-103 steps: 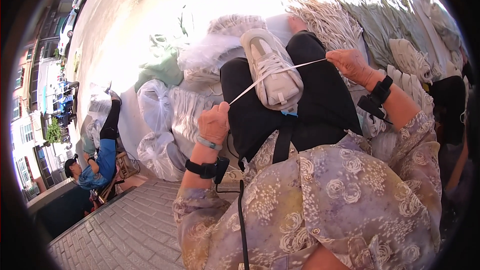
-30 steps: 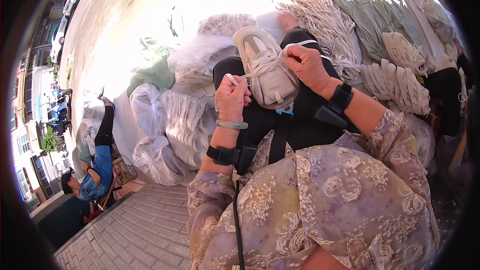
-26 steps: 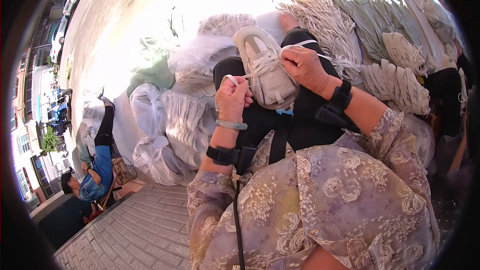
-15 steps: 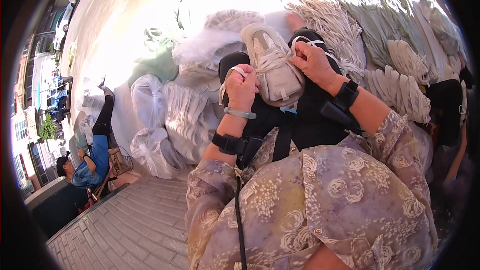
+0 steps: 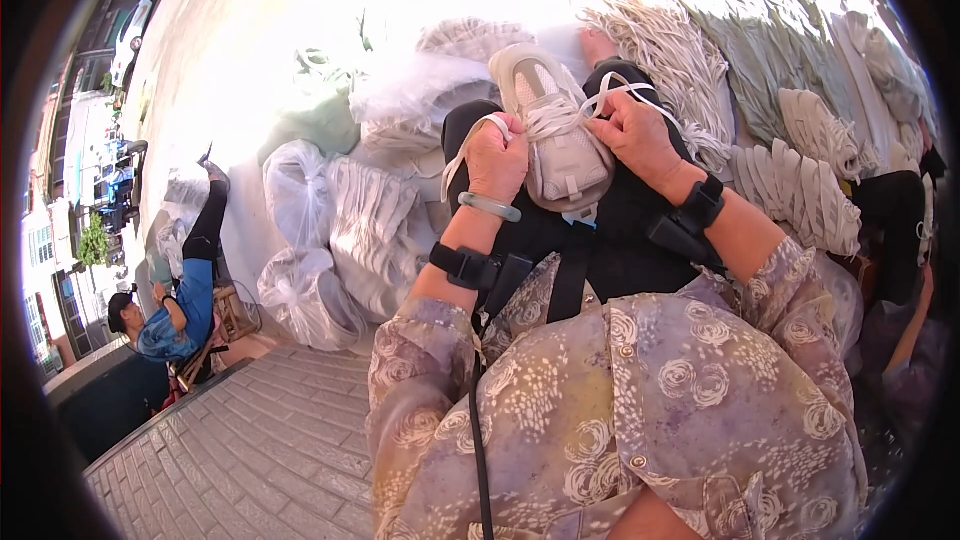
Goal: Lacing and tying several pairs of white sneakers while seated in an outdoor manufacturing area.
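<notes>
A beige shoe (image 5: 570, 172) rests between my knees, its toe pointing away from me. A flat off-white shoelace (image 5: 553, 120) crosses its front in several rows. At the shoe's left side my left hand (image 5: 497, 162) is closed on one lace end, which loops over the fingers and hangs down beside the knee. My right hand (image 5: 637, 138) pinches the other part of the lace at the shoe's right edge. A loose loop of it rises over the fingers and trails across my right knee. The fingertips of the left hand are partly hidden.
Bundles of off-white laces (image 5: 375, 215) and tied clear plastic bags (image 5: 310, 295) lie to my left. Loose laces (image 5: 665, 50) and more bundles (image 5: 805, 200) spread to my right. A person in blue (image 5: 185, 315) sits at far left; another person's arm (image 5: 915, 315) shows at far right.
Both hands keep their hold on the lace. The right-hand lace loop stands higher and wider over the fingers. The whole view has shifted slightly.
</notes>
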{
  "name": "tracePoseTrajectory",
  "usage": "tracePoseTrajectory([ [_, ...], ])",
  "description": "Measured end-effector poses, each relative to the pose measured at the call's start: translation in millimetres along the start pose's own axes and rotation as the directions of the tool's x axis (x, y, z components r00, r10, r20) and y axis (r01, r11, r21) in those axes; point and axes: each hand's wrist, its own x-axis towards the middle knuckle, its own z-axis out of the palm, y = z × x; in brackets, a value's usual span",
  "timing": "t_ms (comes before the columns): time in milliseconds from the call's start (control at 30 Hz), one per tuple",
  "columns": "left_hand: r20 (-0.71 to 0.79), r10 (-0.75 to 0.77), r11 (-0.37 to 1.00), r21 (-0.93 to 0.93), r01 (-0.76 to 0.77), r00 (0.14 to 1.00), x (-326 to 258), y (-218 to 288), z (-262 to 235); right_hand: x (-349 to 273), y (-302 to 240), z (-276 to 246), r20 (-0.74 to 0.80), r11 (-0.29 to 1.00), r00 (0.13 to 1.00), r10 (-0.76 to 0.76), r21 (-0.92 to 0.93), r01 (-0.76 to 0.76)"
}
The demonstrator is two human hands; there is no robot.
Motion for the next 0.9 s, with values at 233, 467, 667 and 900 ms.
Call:
tracePoseTrajectory([
  [233,0.087,-0.262,0.951,0.193,0.242,0.961,-4,24,-21,-9,-4,-7,-0.039,0.990,0.999,-0.003,0.140,0.009],
  [467,0.150,0.432,0.750,0.488,-0.447,0.889,-35,36,-12,-7,-23,-1,-0.056,0.939,0.946,-0.319,0.112,0.324],
  [667,0.148,0.151,0.894,0.401,-0.199,0.977,-38,21,-15,2,-38,14,0.131,0.876,0.876,-0.465,-0.079,0.477],
  [900,0.065,0.134,0.933,0.327,-0.148,0.989,-34,19,-16,7,-48,32,0.249,0.846,0.876,-0.413,-0.252,0.470],
])
